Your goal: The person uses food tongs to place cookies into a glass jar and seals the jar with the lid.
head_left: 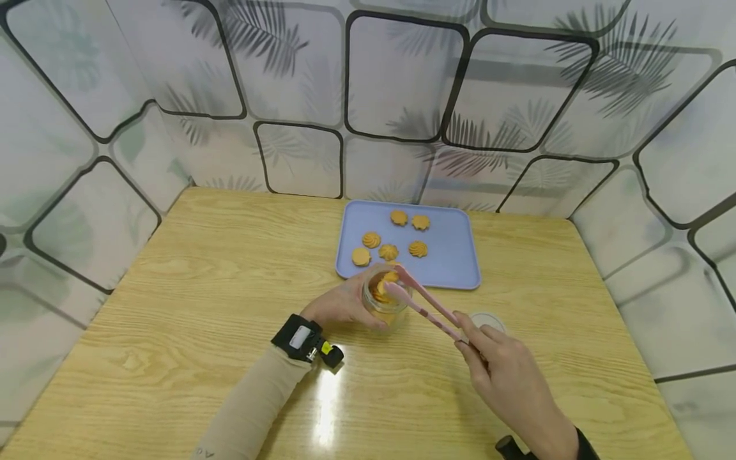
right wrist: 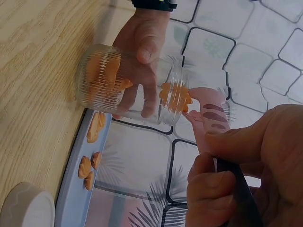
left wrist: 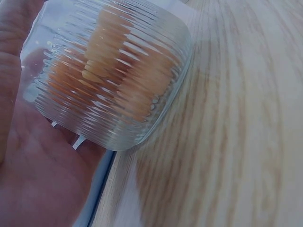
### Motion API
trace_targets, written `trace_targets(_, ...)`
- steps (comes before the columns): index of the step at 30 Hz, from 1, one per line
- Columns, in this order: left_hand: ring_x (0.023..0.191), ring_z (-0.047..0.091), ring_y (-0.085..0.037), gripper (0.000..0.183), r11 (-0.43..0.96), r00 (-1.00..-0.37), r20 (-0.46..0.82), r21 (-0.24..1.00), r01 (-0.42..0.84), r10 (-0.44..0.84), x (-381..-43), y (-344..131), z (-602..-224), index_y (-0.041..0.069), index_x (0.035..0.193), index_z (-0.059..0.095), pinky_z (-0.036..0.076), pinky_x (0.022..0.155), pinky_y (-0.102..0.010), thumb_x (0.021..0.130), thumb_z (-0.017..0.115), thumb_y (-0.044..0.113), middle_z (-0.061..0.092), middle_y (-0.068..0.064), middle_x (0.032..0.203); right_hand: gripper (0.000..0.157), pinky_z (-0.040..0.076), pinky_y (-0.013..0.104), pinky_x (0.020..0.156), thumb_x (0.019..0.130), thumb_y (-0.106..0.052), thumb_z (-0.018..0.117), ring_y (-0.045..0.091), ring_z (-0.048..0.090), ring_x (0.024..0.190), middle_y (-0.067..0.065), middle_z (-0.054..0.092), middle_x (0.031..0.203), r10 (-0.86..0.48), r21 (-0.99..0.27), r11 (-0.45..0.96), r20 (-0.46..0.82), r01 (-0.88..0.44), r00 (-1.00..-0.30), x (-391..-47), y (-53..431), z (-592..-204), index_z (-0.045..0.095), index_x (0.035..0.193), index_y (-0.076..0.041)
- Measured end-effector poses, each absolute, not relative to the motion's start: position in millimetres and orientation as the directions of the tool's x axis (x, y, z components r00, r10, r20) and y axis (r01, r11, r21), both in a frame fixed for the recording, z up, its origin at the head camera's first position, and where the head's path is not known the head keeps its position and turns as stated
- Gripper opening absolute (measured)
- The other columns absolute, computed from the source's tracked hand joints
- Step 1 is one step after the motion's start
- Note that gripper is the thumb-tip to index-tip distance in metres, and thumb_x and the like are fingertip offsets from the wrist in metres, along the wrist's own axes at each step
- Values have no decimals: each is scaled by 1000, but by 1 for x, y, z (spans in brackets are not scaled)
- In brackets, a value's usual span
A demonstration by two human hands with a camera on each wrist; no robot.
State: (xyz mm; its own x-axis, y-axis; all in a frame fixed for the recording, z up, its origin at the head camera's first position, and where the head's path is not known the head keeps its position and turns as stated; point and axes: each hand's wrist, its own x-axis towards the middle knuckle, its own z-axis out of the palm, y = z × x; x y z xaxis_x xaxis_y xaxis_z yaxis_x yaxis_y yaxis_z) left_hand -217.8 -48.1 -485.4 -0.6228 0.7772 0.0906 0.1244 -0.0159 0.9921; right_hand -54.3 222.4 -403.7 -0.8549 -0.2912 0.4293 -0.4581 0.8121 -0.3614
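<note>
Tray (head_left: pixel 451 255) cookies (head_left: pixel 371 239): six, perhaps seven; left hand (head_left: pixel 345 301) grips one jar (head_left: pixel 388 312), right hand (head_left: pixel 513 365) tongs (head_left: pixel 428 296).

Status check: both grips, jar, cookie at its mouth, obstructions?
Left grip around glass jar. Right grip on pink tongs. Cookie in jar mouth, tong tips at it. No obstruction visible.

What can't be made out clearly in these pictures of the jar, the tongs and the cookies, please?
Number of cookies in the jar: left wrist view, blurred behind ribbed glass.
Part of the left hand: head view, hidden behind the jar.
All of the round white thing: right wrist view, cut off by the bottom edge; head view, partly behind the right hand.
</note>
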Motion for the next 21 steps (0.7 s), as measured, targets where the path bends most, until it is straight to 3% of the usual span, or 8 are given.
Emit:
trace_targets(8,136,48,-21,98,-68,-594,155,984,165,789,-218,-45,-487,19,152,41,36,119,-42,71,89,-6,55,-5,143,47,29,15,44,87,0,77,-8,25,53,-16,49,68,-290,-371,812,412,-450,-864,-55,221,-407,68,133,-5)
trace_targets(13,136,49,-20,97,-35,-610,132,985,168,782,-217,-47,-487,21,153,40,39,116,-39,73,89,-3,55,-4,144,53,29,15,43,86,1,77,-8,25,52,-14,48,70,-296,-388,797,418,-463,-859,-59,224,-407,63,137,-2)
trace_targets(21,136,48,-27,92,-57,-618,157,982,179,771,-219,-46,-490,18,148,46,40,115,-41,70,90,-5,52,-17,145,53,34,21,43,94,-7,72,-2,35,50,0,65,78,-218,-453,812,349,-368,-911,-99,244,-408,55,143,3)
